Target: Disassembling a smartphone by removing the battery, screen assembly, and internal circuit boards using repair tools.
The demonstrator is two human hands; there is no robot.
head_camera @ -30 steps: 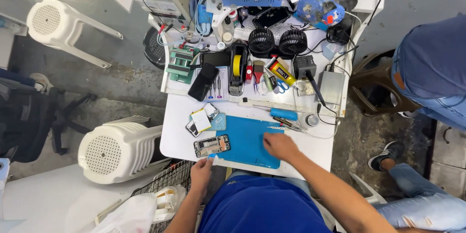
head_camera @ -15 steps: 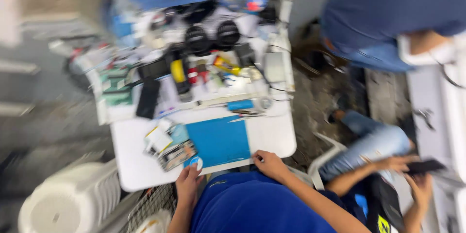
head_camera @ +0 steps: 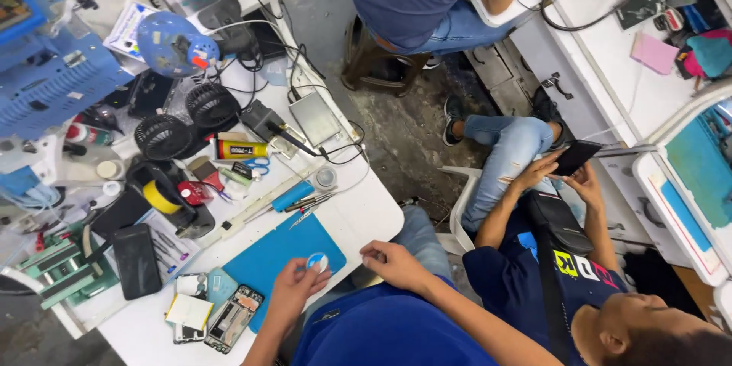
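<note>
Blue and white, the small round disc (head_camera: 317, 262) sits pinched at the fingertips of the left hand (head_camera: 293, 290), held just above the near edge of the blue work mat (head_camera: 267, 259) on the white table (head_camera: 366, 217); what the disc is exactly cannot be told at this size. The left hand is closed around it with thumb and forefinger, the other fingers curled. The right hand (head_camera: 393, 265) rests at the table's near corner, loosely curled and holding nothing that can be seen. Just beside the left wrist lies an opened phone (head_camera: 232, 318) with its insides exposed, next to a white card (head_camera: 189, 311) and other small parts. Beyond the mat lie tweezers and thin tools (head_camera: 309, 204), a blue-handled tool (head_camera: 292, 195) and a yellow tube (head_camera: 242, 149); a dark phone (head_camera: 137, 261) lies to the left. Assessment: a light, steady pinch suits so small a piece, and keeping it low over the mat would stop it rolling off the nearby table edge if dropped. The free right hand would be well used steadying the work. A seated person (head_camera: 564, 259) holding a phone is close on the right, clear of the table.
</note>
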